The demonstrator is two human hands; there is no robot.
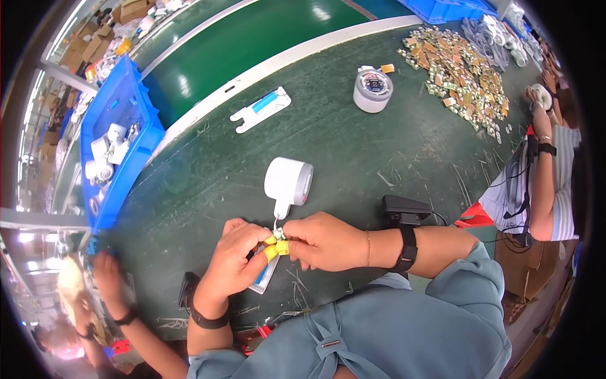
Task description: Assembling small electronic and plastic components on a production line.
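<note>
Yellow finger covers sit on some of my fingertips. My left hand (238, 258) and my right hand (329, 241) meet in front of my body, both closed in a pinch on a small circuit board (279, 233). A thin wire runs from the board to the neck of a white cylindrical housing (284, 179), which lies on its side just beyond my fingers. Beneath my hands, partly covered by them, is a white handle shell (268, 280) with a blue part in it. My fingertips hide most of the board.
Farther off on the green table lie another white handle shell (284, 100) with a blue cylinder and an upright round white housing (371, 101). A heap of small circuit boards (457, 72) spreads at back right. A blue bin (148, 123) with white parts stands left. Co-workers' hands show at both sides.
</note>
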